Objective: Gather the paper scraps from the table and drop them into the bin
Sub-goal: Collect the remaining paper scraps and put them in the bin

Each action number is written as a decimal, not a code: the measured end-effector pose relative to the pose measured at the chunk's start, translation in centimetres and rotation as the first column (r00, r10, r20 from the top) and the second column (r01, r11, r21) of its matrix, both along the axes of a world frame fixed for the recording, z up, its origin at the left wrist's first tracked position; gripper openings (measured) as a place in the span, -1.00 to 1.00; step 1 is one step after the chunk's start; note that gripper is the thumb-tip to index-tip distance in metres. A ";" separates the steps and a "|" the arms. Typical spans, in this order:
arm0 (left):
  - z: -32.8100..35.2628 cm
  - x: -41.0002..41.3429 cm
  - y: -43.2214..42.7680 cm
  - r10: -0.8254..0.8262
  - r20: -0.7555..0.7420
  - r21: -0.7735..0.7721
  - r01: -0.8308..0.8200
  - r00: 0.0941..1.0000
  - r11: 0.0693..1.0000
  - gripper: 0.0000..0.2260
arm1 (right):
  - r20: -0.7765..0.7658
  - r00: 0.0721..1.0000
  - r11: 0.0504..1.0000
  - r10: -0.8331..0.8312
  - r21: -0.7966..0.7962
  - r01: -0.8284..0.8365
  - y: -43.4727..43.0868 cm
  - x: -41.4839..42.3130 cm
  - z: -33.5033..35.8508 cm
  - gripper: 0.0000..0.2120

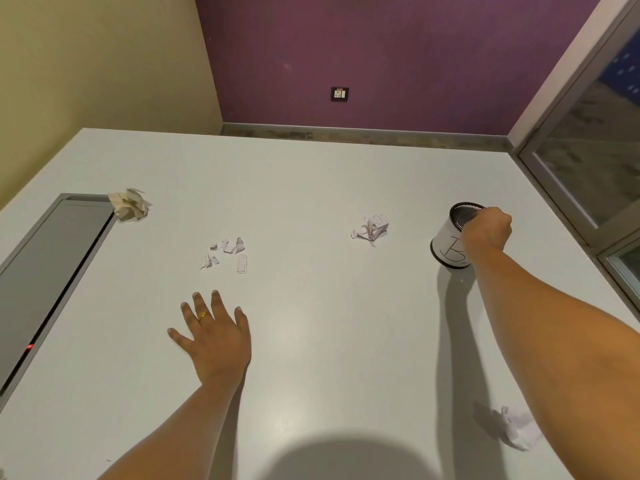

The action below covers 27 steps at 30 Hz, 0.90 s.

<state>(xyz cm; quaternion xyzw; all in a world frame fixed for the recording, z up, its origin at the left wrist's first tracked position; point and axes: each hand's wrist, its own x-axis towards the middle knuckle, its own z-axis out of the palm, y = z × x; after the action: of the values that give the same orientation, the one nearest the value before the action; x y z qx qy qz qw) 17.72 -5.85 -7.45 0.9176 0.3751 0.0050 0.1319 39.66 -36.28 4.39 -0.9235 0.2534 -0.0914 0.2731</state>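
Paper scraps lie in four spots on the white table (311, 358). A cluster of small torn bits (227, 252) sits left of centre. A crumpled white ball (370, 227) is right of centre. A crumpled beige ball (129, 204) lies far left, touching the far corner of a grey recessed panel (52, 271). Another crumpled white piece (517, 427) lies near right, just beside the right forearm, which crosses above the table next to it.

Bin (446, 244) stands at far right, a small white cylinder with black mesh inside and a handwritten mark on its side, leaning a little left. Right hand (486, 230) is at the bin's rim, knuckles up, fingers curled down out of view. Cannot tell whether they grip the rim or a scrap.

Left hand (213, 336) is flat with fingers spread, holding nothing, low over the table just near of the torn bits. A gold ring (203, 316) sits on one finger.

A small red light (29, 347) glows on the panel edge. Beyond the table are a purple wall with a socket plate (339, 94), a yellow wall on the left and a window frame (571, 133) on the right. A rounded shadow falls on the near edge.
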 end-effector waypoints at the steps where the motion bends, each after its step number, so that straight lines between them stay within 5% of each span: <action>1: 0.0 0.0 0.0 0.001 0.001 -0.002 -0.001 1.000 1.000 -0.52 | 0.003 1.000 1.000 0.010 -0.007 -0.010 -0.1 0.0 0.0 -0.75; 13: 0.3 0.1 -0.3 0.011 0.012 -0.004 -0.011 1.000 1.000 -0.52 | 0.295 0.933 0.974 0.207 0.026 -0.225 4.7 -1.7 -1.7 -0.70; 20: 0.3 0.3 -0.4 0.009 0.007 0.008 -0.009 1.000 1.000 -0.52 | 0.258 0.870 0.891 0.421 0.064 -0.450 13.9 -6.2 -4.8 -0.74; 27: 0.2 0.3 -0.4 0.015 -0.009 0.021 -0.015 1.000 1.000 -0.52 | 0.104 0.569 0.575 0.816 -0.040 -0.817 21.3 -8.8 -6.5 -0.72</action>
<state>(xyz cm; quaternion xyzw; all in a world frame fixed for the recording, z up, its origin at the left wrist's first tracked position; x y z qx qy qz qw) 18.06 -6.26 -7.20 0.9161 0.3824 0.0059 0.1204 30.90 -14.95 -2.13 -0.9279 -0.2161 -0.0049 0.3038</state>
